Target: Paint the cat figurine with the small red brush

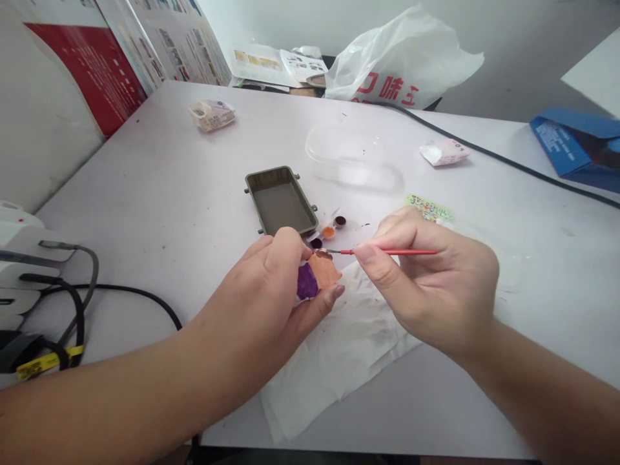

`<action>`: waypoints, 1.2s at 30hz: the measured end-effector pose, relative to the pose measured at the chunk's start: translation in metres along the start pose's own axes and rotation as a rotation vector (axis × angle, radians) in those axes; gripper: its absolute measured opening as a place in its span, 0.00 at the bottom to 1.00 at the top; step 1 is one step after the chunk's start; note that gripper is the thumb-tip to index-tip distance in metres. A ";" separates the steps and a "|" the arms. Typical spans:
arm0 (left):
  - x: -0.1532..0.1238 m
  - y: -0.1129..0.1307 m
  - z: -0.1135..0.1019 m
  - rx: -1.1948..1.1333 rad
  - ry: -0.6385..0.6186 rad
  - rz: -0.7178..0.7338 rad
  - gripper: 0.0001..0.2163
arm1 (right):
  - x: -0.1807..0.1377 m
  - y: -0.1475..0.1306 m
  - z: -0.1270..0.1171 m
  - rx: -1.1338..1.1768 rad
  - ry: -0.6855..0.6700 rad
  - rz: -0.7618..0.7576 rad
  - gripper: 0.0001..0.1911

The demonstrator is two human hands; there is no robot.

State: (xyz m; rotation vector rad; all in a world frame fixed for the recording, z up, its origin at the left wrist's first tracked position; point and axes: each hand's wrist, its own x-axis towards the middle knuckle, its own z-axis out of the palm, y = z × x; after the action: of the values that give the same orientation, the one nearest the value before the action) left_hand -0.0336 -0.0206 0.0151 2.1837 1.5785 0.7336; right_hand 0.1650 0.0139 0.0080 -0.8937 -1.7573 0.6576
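Observation:
My left hand (285, 284) is closed around a small painted figure (324, 270), which shows an orange part, a purple part and a brown patch along its top. Part of the figure is hidden by my fingers. Between the thumb and fingers of my right hand (426, 278) is a thin red paintbrush (411, 252), its tip at the brown patch. Just behind the figure stand small paint pots: a dark brown one (340, 221), an orange one (329, 232) and a dark purple one (316, 243). White tissue (334, 374) lies under my hands.
An olive-green tray (265, 213) with dark liquid stands behind my left hand. A clear plastic lid (320, 143), two small packets (212, 116), a sticker sheet (429, 208) and a blue box (557, 145) lie around. Black cables (145, 294) run at left; another crosses at back right.

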 end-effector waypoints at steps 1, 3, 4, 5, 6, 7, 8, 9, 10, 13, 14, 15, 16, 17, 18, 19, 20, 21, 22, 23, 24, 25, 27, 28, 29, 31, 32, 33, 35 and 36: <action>0.000 0.000 0.000 0.003 -0.004 -0.004 0.11 | 0.000 0.000 0.000 -0.004 0.001 -0.005 0.09; 0.000 0.001 -0.001 0.007 -0.015 -0.014 0.10 | 0.001 0.000 0.000 -0.011 0.000 -0.004 0.09; 0.000 0.001 0.000 0.006 -0.020 -0.019 0.11 | 0.001 -0.001 0.000 -0.012 0.004 0.000 0.09; 0.000 0.001 0.000 0.002 -0.027 -0.023 0.11 | 0.001 -0.001 0.000 -0.011 0.012 0.003 0.08; 0.000 0.001 0.000 -0.002 -0.032 -0.026 0.11 | 0.001 -0.002 0.001 -0.005 0.022 0.004 0.08; 0.000 0.001 0.000 -0.006 -0.038 -0.028 0.11 | 0.001 -0.002 0.001 0.003 0.028 0.006 0.08; 0.000 0.001 0.000 -0.009 -0.044 -0.031 0.11 | 0.001 -0.002 0.002 0.012 0.032 0.009 0.08; 0.000 0.001 0.000 -0.011 -0.048 -0.033 0.11 | 0.001 -0.002 0.002 0.021 0.030 0.013 0.08; 0.000 0.002 0.000 -0.014 -0.057 -0.036 0.10 | 0.001 -0.002 0.003 0.027 0.024 0.015 0.08; 0.000 0.003 0.000 -0.023 -0.069 -0.041 0.10 | 0.001 0.000 0.003 0.030 0.006 0.012 0.07; 0.000 0.003 -0.001 -0.025 -0.067 -0.040 0.10 | 0.001 0.000 0.003 0.029 0.003 0.011 0.07; 0.000 0.003 -0.001 -0.026 -0.066 -0.038 0.10 | 0.001 0.000 0.003 0.029 -0.002 0.010 0.08; 0.000 0.004 -0.001 -0.027 -0.066 -0.036 0.10 | 0.001 0.000 0.003 0.029 -0.005 0.009 0.08; 0.000 0.004 -0.001 -0.029 -0.067 -0.035 0.10 | 0.001 0.000 0.003 0.029 -0.007 0.008 0.07; 0.000 0.004 -0.002 -0.030 -0.072 -0.038 0.10 | 0.001 0.000 0.003 0.027 -0.007 0.005 0.07; 0.001 0.004 -0.002 -0.029 -0.077 -0.043 0.11 | 0.001 0.000 0.002 0.024 -0.008 0.002 0.07; 0.001 0.004 -0.002 -0.028 -0.072 -0.044 0.11 | 0.001 0.000 0.002 0.020 -0.009 0.001 0.07; 0.001 0.004 -0.002 -0.027 -0.065 -0.043 0.11 | 0.001 0.000 0.002 0.019 -0.011 0.001 0.07; 0.001 0.004 -0.002 -0.026 -0.056 -0.036 0.11 | 0.000 0.000 0.002 0.019 -0.013 0.001 0.07; 0.001 0.004 -0.002 -0.027 -0.045 -0.027 0.11 | 0.000 0.001 0.002 0.021 -0.016 0.001 0.08; 0.001 0.003 -0.001 -0.028 -0.036 -0.017 0.11 | 0.000 0.001 0.002 0.022 -0.017 0.001 0.08; 0.001 0.003 -0.001 -0.031 -0.032 -0.007 0.11 | 0.000 0.001 0.002 0.022 -0.014 -0.001 0.08; 0.001 0.002 -0.001 -0.031 -0.030 0.002 0.11 | 0.000 0.002 0.001 0.011 -0.010 -0.002 0.08; 0.001 0.002 0.000 -0.029 -0.028 0.005 0.11 | 0.000 0.001 0.001 0.002 -0.009 0.002 0.09; 0.001 0.002 0.000 -0.026 -0.026 0.009 0.11 | 0.000 0.001 0.000 -0.005 -0.008 0.002 0.09; 0.000 0.001 0.000 -0.014 -0.024 0.014 0.11 | 0.000 0.000 0.000 -0.008 -0.004 0.005 0.09; 0.000 0.001 0.000 -0.008 -0.021 0.018 0.11 | 0.000 0.000 -0.001 -0.005 0.000 0.009 0.09; -0.001 0.001 0.000 -0.004 -0.017 0.025 0.11 | 0.000 -0.001 -0.001 0.004 0.005 0.014 0.09; -0.001 0.001 0.000 0.000 -0.016 0.039 0.10 | 0.000 -0.002 -0.001 0.032 0.023 0.032 0.08; -0.001 0.001 0.000 -0.002 -0.014 0.047 0.10 | 0.000 -0.002 -0.001 0.048 0.035 0.049 0.07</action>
State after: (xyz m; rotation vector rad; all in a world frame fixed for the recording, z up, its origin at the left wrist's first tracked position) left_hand -0.0329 -0.0216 0.0158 2.2267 1.5235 0.7317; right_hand 0.1657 0.0131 0.0103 -0.9122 -1.6867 0.7091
